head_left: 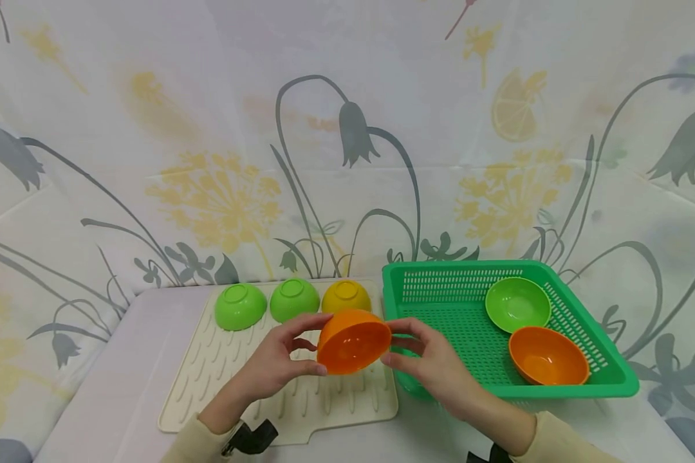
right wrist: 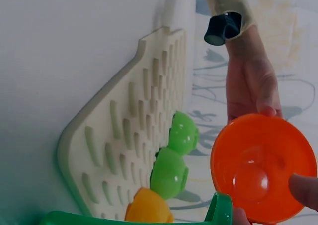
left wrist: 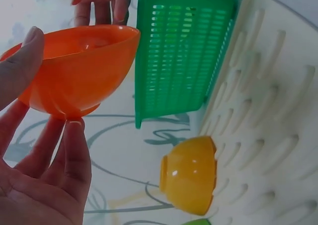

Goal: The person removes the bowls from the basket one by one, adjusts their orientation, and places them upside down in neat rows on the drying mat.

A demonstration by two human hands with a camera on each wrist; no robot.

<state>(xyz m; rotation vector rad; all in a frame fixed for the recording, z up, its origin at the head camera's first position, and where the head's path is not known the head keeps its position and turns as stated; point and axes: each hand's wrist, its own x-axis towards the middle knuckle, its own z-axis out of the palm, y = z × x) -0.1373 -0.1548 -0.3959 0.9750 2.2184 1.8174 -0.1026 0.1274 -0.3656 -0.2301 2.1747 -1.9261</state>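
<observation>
An orange bowl (head_left: 353,341) is held in the air between both hands, tilted with its opening toward me, above the cream drying mat (head_left: 220,379). My left hand (head_left: 284,360) pinches its left rim and base with thumb and fingers. My right hand (head_left: 423,357) pinches its right rim. In the left wrist view the orange bowl (left wrist: 79,68) sits between thumb and fingertips. In the right wrist view the orange bowl (right wrist: 263,168) shows its inside.
Two green bowls (head_left: 240,305) (head_left: 293,299) and a yellow bowl (head_left: 345,296) lie upside down along the mat's far edge. A green basket (head_left: 620,379) at the right holds a green bowl (head_left: 517,303) and an orange bowl (head_left: 547,355). A flowered cloth hangs behind.
</observation>
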